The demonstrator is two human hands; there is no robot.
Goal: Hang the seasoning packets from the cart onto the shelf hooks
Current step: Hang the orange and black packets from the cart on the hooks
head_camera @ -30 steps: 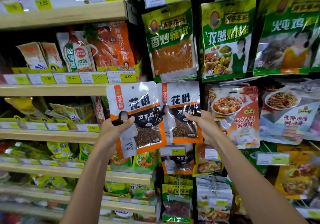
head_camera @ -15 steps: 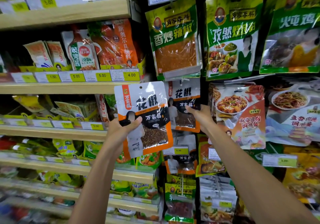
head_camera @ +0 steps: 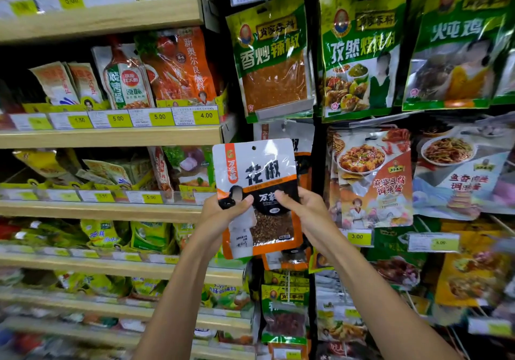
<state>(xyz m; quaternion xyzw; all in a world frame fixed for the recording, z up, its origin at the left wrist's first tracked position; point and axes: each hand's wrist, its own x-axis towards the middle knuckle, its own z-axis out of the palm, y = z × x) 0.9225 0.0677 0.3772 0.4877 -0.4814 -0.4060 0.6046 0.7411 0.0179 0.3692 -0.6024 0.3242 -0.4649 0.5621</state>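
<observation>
both hands, left hand (head_camera: 223, 214) and right hand (head_camera: 303, 214), grip 1 white-and-orange plastic peppercorn packet (head_camera: 259, 192), upright before matching hung packets (head_camera: 302, 147) beneath a green chilli pouch (head_camera: 271, 61).

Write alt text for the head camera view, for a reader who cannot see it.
The left hand and right hand hold a white-and-orange peppercorn packet upright in front of matching packets hanging on a store display. Green seasoning packets hang above, and wooden shelves with yellow price tags stand to the left.

glossy plastic seasoning packet (head_camera: 257, 175), wooden shelf (head_camera: 111, 136)
</observation>
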